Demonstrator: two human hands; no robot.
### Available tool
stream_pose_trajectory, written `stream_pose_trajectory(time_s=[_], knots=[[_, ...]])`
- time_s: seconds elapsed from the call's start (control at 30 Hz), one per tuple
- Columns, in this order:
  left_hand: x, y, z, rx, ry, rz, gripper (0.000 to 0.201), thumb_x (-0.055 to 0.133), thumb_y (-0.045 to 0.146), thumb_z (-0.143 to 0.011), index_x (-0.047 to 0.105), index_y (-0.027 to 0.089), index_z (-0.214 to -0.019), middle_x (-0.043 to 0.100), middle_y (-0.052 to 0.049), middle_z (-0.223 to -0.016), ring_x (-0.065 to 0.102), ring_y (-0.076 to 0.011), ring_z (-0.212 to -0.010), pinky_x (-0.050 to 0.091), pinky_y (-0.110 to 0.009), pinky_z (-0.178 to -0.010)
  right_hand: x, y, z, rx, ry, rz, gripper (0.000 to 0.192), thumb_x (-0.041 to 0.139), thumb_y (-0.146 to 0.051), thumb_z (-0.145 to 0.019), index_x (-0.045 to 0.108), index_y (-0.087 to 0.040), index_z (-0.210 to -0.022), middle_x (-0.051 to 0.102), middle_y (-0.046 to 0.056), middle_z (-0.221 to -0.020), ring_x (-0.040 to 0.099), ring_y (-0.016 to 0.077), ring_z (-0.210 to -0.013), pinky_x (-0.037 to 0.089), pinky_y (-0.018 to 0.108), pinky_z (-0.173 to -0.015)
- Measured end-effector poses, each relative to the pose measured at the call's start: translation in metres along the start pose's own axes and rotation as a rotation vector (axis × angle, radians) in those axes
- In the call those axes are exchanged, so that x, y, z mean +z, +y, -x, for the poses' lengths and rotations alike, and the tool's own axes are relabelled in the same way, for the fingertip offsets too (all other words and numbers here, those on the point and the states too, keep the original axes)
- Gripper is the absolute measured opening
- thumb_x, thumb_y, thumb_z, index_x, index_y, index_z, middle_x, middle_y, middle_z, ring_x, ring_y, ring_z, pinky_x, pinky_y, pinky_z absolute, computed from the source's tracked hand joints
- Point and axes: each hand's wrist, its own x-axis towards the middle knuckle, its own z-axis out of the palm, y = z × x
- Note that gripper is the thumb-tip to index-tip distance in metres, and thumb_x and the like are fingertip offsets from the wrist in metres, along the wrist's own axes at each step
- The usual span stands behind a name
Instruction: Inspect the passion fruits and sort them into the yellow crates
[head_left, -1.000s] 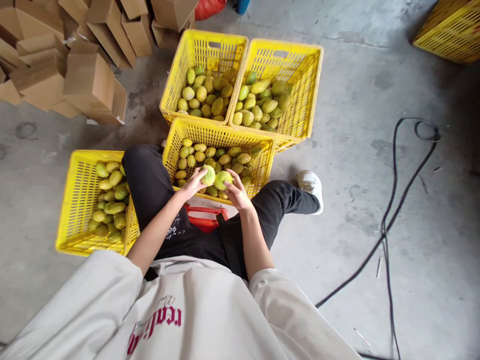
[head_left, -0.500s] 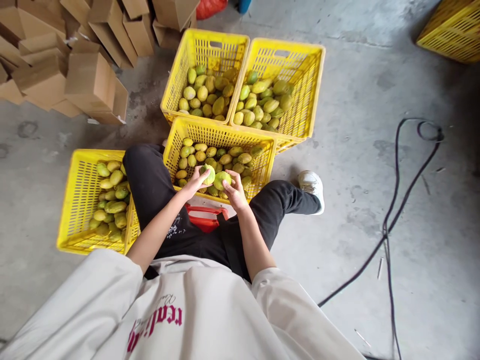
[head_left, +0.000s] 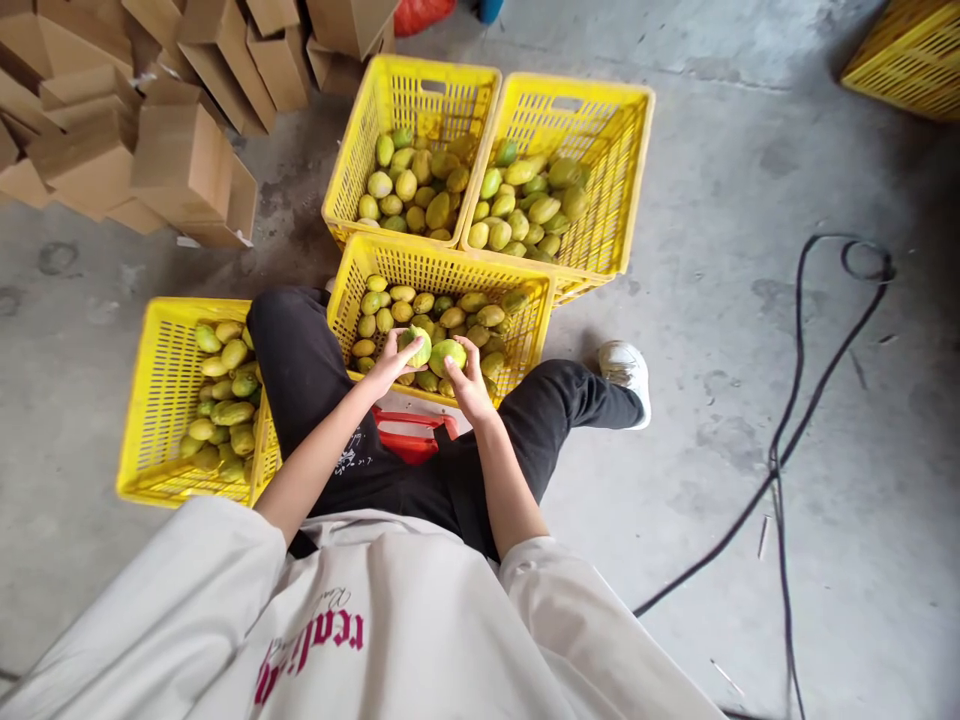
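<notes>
My left hand (head_left: pixel 389 364) is closed around a pale green, faintly ribbed papaya-like fruit (head_left: pixel 420 347). Another papaya-like fruit (head_left: pixel 448 355), yellow-green and smooth, is gripped in my right hand (head_left: pixel 471 384). The two fruits are held side by side, close together, over the near edge of a yellow plastic crate (head_left: pixel 544 300) between my knees. Inside that crate lie many similar green and yellow fruits (head_left: pixel 472 302). My fingers hide parts of both held fruits.
Two more yellow crates (head_left: pixel 651 150) of fruit stand just beyond, and another fruit-filled crate (head_left: pixel 142 400) is at my left. Cardboard boxes (head_left: pixel 184 165) are piled at the upper left. A black cable (head_left: pixel 750 505) lies on the concrete floor to the right. Something red (head_left: pixel 409 437) is under me.
Both hands keep the same two fruits in nearly the same place. The view has shifted very slightly; the crates are unchanged.
</notes>
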Motion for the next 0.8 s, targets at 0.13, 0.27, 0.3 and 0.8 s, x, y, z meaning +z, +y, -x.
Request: stream_pose_trajectory(time_s=[0.13, 0.27, 0.3, 0.8], knots=[[-0.001, 0.004, 0.0, -0.001, 0.012, 0.021, 0.039, 0.068, 0.036, -0.077, 0.041, 0.021, -0.1, 0.052, -0.007, -0.119, 0.056, -0.0198, -0.107, 0.053, -0.043, -0.088, -0.006, -0.011, 0.005, 0.011, -0.091, -0.025, 0.052, 0.07, -0.04, -0.074, 0.046, -0.036, -0.119, 0.056, -0.001, -0.106, 0.057, 0.015, -0.09, 0.051, 0.03, -0.082], [-0.001, 0.004, 0.001, 0.016, 0.037, 0.018, 0.038, 0.067, 0.036, -0.078, 0.041, 0.02, -0.101, 0.05, -0.008, -0.121, 0.056, -0.0211, -0.109, 0.054, -0.045, -0.088, -0.004, -0.009, 0.005, -0.056, -0.057, 0.027, 0.053, 0.075, -0.038, -0.069, 0.047, -0.034, -0.114, 0.056, -0.002, -0.099, 0.056, 0.0146, -0.087, 0.051, 0.03, -0.081], [-0.001, 0.004, 0.001, 0.009, 0.028, 0.013, 0.039, 0.068, 0.037, -0.078, 0.041, 0.02, -0.102, 0.05, -0.008, -0.121, 0.055, -0.0213, -0.109, 0.053, -0.046, -0.088, -0.003, -0.007, 0.003, -0.086, -0.037, 0.046, 0.051, 0.074, -0.039, -0.07, 0.047, -0.033, -0.114, 0.056, -0.001, -0.101, 0.056, 0.0146, -0.088, 0.051, 0.03, -0.081], [0.006, -0.002, 0.004, -0.006, 0.051, -0.121, 0.034, 0.065, 0.025, -0.081, 0.04, 0.021, -0.104, 0.047, -0.011, -0.123, 0.056, -0.0242, -0.109, 0.054, -0.049, -0.087, 0.003, 0.009, -0.004, -0.199, 0.167, 0.117, 0.034, 0.07, -0.041, -0.073, 0.057, -0.027, -0.101, 0.057, 0.0, -0.103, 0.054, 0.0149, -0.093, 0.048, 0.028, -0.083]])
